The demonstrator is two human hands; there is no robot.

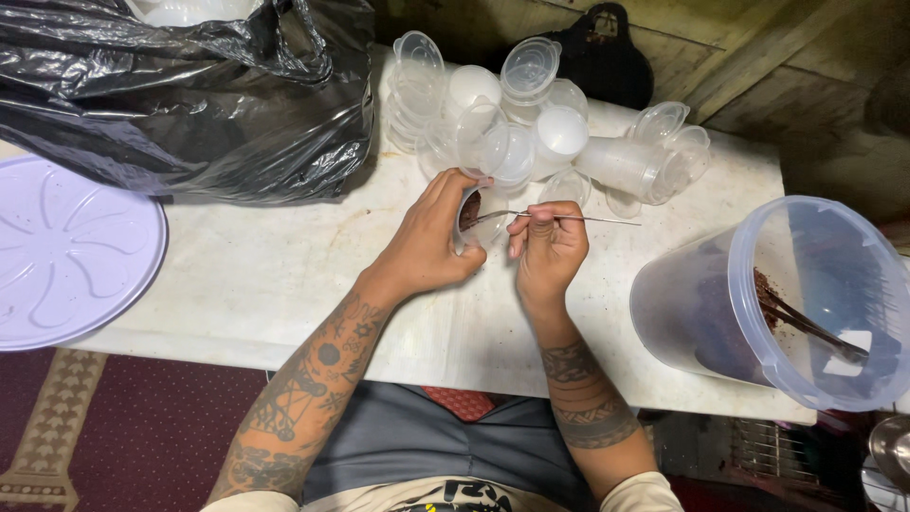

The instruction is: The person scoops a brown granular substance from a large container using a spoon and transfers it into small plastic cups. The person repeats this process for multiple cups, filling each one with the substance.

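White tabletop (256, 284) carries everything. Biggest item: crumpled black plastic bag (190, 95) at far left, something white showing at its open top. Next, large clear plastic bucket (787, 303) tipped on its side at the right edge, mouth toward camera, dark brown paste inside plus a utensil lying in it. Pale lilac round lid (66, 251) with a petal relief hangs off the left edge. Heap of small clear plastic cups and lids (540, 123) at the far centre, some stacked, some on their sides, just beyond the hands. Left hand (431, 242) is wrapped around one small clear cup (474, 218), tilted, mouth facing right, brown smear inside. Right hand (548, 248) pinches a thin metal spoon (559, 218) between thumb and fingertips; handle points right, bowl end sits in the cup mouth. Hands close together, not touching, both clamped on their items, above the table centre near the cup heap.
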